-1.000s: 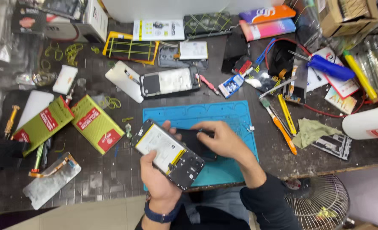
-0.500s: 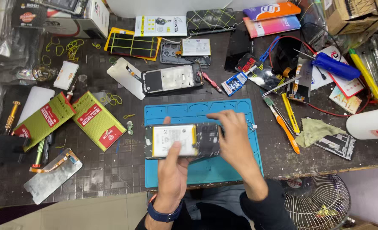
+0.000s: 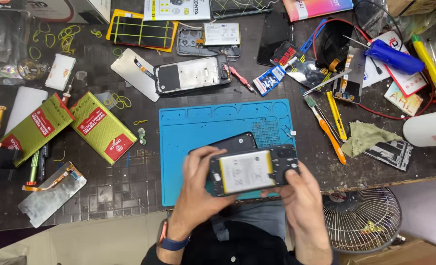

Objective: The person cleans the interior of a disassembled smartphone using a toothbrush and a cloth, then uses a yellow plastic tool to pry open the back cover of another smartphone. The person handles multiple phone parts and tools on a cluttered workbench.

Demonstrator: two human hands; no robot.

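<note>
Tools and spare parts were spread across the dark surface [image 3: 105, 191]. At the far left, two green padded envelopes [image 3: 70, 128] had been laid flat beside a bare display panel [image 3: 51, 192], apparently set aside out of the working area. Further right, a blue work mat [image 3: 218, 122] had been placed squarely before the person, probably to cushion parts. Just above its near edge, an opened phone [image 3: 250, 172] was held level, battery upward, so its inside could be seen. The left hand [image 3: 198, 189] was closed on the phone's left end, thumb on top; a black back cover [image 3: 230, 143] lay just behind it on the mat. The right hand [image 3: 301, 196] was clamped on the right end. Beyond, orange-handled tools [image 3: 328, 135] and a green cloth [image 3: 370, 137] were kept within reach.
</note>
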